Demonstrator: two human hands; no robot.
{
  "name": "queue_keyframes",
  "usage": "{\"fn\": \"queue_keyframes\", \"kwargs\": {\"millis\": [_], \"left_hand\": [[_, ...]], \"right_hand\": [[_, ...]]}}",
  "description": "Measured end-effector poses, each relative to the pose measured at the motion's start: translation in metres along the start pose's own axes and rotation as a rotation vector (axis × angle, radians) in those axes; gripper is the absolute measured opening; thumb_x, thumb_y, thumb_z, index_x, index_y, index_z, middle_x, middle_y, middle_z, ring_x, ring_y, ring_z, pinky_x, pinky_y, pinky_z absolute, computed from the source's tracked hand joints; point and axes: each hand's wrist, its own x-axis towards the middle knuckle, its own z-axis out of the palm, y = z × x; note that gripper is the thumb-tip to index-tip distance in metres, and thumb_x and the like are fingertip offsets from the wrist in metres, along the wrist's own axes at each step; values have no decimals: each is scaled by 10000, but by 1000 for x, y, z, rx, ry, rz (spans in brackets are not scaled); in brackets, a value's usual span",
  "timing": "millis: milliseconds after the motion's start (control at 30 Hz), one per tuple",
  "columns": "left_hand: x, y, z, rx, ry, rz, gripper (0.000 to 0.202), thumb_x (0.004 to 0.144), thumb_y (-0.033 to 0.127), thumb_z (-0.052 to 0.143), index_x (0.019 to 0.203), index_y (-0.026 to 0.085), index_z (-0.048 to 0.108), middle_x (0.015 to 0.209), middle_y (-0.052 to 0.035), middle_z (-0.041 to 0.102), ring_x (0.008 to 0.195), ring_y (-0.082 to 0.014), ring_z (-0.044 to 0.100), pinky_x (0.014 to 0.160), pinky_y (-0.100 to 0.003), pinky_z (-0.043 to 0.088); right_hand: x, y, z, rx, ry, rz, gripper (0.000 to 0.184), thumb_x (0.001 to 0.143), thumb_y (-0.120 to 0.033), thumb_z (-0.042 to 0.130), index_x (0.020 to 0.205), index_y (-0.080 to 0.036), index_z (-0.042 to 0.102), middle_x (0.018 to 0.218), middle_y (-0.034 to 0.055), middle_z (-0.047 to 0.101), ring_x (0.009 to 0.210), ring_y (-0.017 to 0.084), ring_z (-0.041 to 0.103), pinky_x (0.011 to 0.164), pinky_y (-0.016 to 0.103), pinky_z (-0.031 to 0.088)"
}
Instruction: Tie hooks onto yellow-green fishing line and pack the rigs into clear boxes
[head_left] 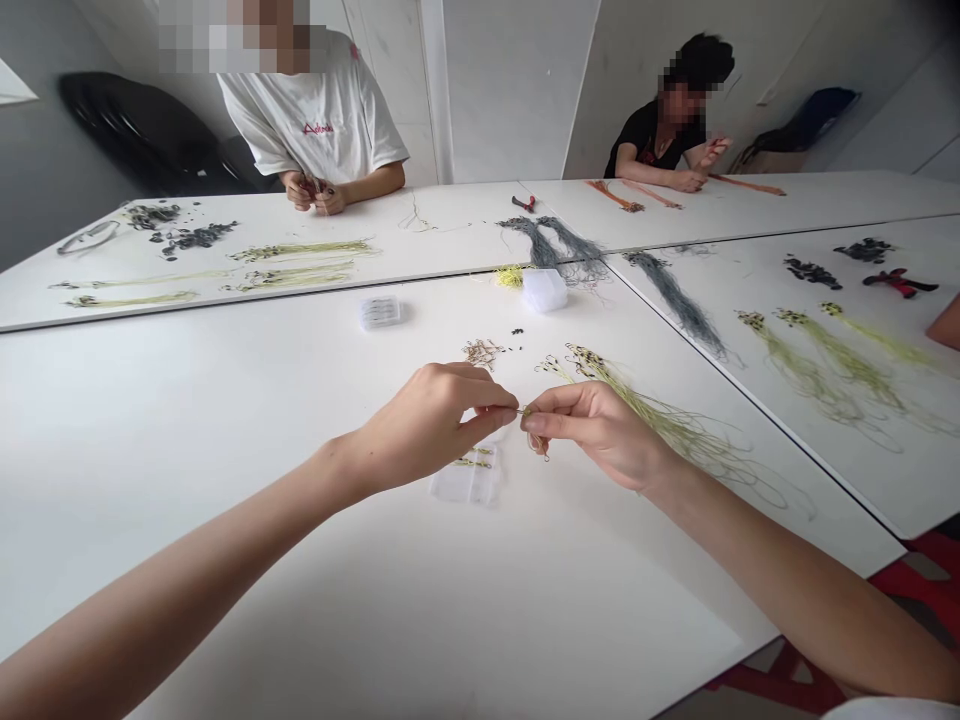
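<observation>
My left hand [427, 425] and my right hand [604, 430] meet over the white table, fingertips almost touching. Both pinch a small piece of yellow-green fishing line [535, 442]; a loop and a small metal end dangle below my right fingers. Whether a hook is inside the pinch is too small to tell. Under my left hand lies a clear plastic box [486, 490] with some yellow-green pieces in it. Beyond the fingers is a pile of bronze fishing hooks [482, 352], with small black bits [517, 331] beside it. A bundle of yellow-green hooked lines [667, 418] spreads behind my right hand.
A small clear case [380, 313] and a translucent box [545, 290] stand farther back. Dark grey line bundles [679, 300] cross near the table seam. Red-handled pliers [900, 283] lie at right. Two people sit opposite, a white shirt [322, 120] at left, a black shirt [637, 130] at right.
</observation>
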Motion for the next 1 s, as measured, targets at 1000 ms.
{"fn": "queue_keyframes", "kwargs": {"millis": [1000], "left_hand": [[0, 14, 47, -1276, 179, -568, 203, 842, 363, 652, 751, 196, 725, 722, -12, 609, 730, -141, 482, 755, -323, 378]], "right_hand": [[2, 9, 3, -15, 163, -43, 144, 772, -303, 731, 753, -161, 736, 695, 35, 681, 688, 158, 611, 767, 348, 482]]}}
